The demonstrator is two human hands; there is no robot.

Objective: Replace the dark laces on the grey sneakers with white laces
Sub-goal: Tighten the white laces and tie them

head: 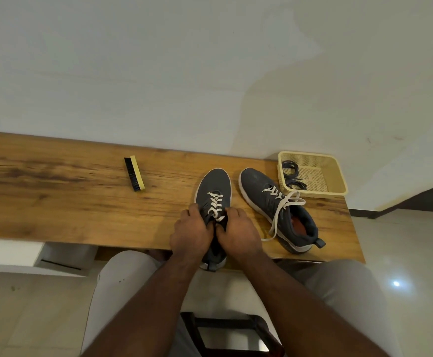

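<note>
Two grey sneakers stand on the wooden table [55,202]. The left sneaker [214,186] is laced in white, its toe pointing away from me. My left hand [191,234] and my right hand [238,234] both grip this shoe at its collar, fingers curled over the top of the lacing; the lace ends are hidden under them. The right sneaker [274,204] lies at an angle with a white lace [281,210] threaded loosely and its ends trailing over the side onto the table. The dark laces [291,173] lie coiled in a yellow basket [336,173].
A shoe brush [135,173] with black bristles and a pale back lies on its side left of the shoes. The basket stands at the table's far right corner against the white wall. My knees and a stool sit below the table's near edge.
</note>
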